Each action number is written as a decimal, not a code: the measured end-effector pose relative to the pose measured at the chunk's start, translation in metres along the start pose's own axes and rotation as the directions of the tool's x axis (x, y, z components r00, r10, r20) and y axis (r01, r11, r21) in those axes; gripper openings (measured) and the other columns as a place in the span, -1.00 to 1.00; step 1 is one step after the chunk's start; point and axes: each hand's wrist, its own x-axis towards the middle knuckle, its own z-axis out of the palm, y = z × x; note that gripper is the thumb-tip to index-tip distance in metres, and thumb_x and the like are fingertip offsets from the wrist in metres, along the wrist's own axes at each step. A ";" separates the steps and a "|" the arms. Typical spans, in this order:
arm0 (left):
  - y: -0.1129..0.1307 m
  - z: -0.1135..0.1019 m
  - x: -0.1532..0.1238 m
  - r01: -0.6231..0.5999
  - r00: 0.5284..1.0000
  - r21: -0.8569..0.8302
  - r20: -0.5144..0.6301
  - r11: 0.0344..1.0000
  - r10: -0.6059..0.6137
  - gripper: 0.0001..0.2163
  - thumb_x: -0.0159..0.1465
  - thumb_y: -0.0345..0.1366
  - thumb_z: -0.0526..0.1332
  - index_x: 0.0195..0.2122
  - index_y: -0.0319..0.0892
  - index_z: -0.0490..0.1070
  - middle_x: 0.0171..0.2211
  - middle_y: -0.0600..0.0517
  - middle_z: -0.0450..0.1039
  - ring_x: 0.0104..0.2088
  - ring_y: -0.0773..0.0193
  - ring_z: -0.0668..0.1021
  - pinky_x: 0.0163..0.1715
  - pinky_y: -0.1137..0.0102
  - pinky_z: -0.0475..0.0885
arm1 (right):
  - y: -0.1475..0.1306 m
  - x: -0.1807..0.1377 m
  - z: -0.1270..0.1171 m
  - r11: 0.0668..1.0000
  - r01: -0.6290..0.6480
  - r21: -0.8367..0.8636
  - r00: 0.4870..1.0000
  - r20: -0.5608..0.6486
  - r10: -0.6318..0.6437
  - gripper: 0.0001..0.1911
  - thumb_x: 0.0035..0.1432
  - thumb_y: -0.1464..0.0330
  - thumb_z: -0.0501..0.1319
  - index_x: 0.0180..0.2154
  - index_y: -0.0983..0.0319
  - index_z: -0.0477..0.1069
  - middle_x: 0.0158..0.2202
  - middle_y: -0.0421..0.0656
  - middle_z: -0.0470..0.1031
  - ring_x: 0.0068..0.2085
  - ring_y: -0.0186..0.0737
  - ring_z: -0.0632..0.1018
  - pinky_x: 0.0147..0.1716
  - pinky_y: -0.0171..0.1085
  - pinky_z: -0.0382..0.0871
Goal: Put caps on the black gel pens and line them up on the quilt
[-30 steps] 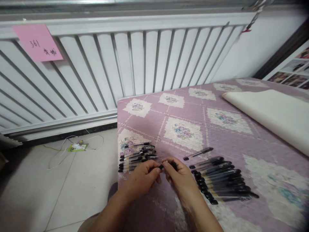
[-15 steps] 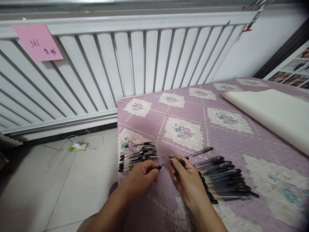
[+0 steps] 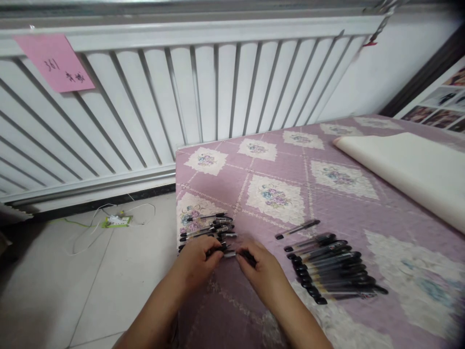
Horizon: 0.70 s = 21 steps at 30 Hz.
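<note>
My left hand [image 3: 198, 257] is closed around a black gel pen [image 3: 218, 248], with its thumb and forefinger pinched near the front end. Facing it, my right hand [image 3: 257, 264] pinches a dark pen part, mostly hidden by the fingers and blurred. A short pale, see-through piece [image 3: 229, 253] shows between the two sets of fingertips, which nearly meet. Just behind my left hand lies a small group of pens [image 3: 207, 230] with black ends. Right of my right hand, a larger row of clear-barrelled black pens [image 3: 334, 266] lies side by side, with one separate pen [image 3: 298, 229] above it.
Beneath everything is a purple floral cloth [image 3: 232, 184]. A folded cream sheet [image 3: 410, 165] lies at the right. Behind stands a white radiator [image 3: 207, 92] with a pink note [image 3: 56, 63]. On the floor at left sit a power strip [image 3: 118, 220] and loose cables.
My right hand has moved left and slightly down, toward my left hand. My left hand has shifted a little left. A wide gap between them has narrowed; the pen groups lie as before.
</note>
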 end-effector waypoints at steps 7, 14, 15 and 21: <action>0.007 0.005 -0.007 -0.073 0.970 0.442 0.239 0.894 -0.039 -0.85 0.21 -0.37 0.10 -0.26 -0.14 0.45 -0.20 -0.06 0.44 -0.14 0.14 0.47 -0.16 0.33 0.35 | 0.007 0.001 0.004 0.997 0.045 -0.057 0.997 0.060 -0.042 -0.79 -0.01 0.49 0.15 -0.33 0.14 0.47 -0.28 -0.15 0.52 -0.19 -0.12 0.48 -0.16 -0.17 0.32; 0.008 0.006 -0.008 -0.117 0.962 0.518 0.270 0.847 -0.032 -0.88 0.21 -0.36 0.13 -0.27 -0.17 0.44 -0.19 -0.07 0.43 -0.14 0.05 0.47 -0.19 0.24 0.38 | 0.006 0.002 0.001 0.997 0.037 -0.062 0.999 -0.023 -0.038 -0.75 0.09 0.47 0.10 -0.19 0.15 0.42 -0.23 -0.13 0.48 -0.15 -0.15 0.48 -0.11 -0.18 0.34; 0.008 0.006 -0.008 -0.119 0.965 0.525 0.261 0.843 -0.027 -0.88 0.21 -0.35 0.13 -0.27 -0.17 0.43 -0.19 -0.07 0.42 -0.14 0.05 0.47 -0.19 0.24 0.38 | 0.005 0.002 0.002 0.996 0.064 -0.069 0.998 -0.016 -0.066 -0.73 0.09 0.48 0.09 -0.17 0.15 0.41 -0.21 -0.12 0.48 -0.13 -0.15 0.47 -0.10 -0.18 0.34; 0.007 0.004 -0.010 -0.079 0.972 0.542 0.227 0.837 -0.056 -0.87 0.20 -0.35 0.14 -0.22 -0.17 0.37 -0.18 -0.07 0.40 -0.14 0.08 0.44 -0.16 0.25 0.36 | -0.002 0.002 0.011 0.974 0.220 -0.061 0.974 0.064 -0.216 -0.65 0.03 0.55 0.12 -0.14 0.14 0.40 -0.11 -0.09 0.44 -0.04 -0.13 0.43 -0.01 -0.13 0.31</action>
